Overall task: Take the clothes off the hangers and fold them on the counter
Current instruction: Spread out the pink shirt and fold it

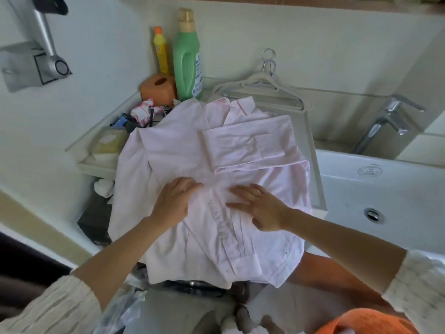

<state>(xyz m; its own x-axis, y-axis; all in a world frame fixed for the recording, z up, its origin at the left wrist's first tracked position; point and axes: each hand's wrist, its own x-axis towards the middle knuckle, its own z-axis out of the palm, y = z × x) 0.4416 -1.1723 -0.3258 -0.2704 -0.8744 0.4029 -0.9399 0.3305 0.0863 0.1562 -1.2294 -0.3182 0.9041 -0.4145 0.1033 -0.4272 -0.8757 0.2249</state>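
Observation:
A pale pink button-up shirt lies spread on the counter, collar at the far side, with one sleeve folded across its upper right part. My left hand rests on the shirt's middle, fingers slightly curled on the cloth. My right hand lies flat beside it with fingers spread, pressing the fabric near the button placket. Behind the collar, bare white hangers lie on the counter. More clothing, including an orange piece, shows at the bottom edge.
A green bottle, a yellow bottle and an orange box stand at the back left, with small clutter beside them. A white sink with a chrome tap sits to the right. A wall-mounted dryer hangs at upper left.

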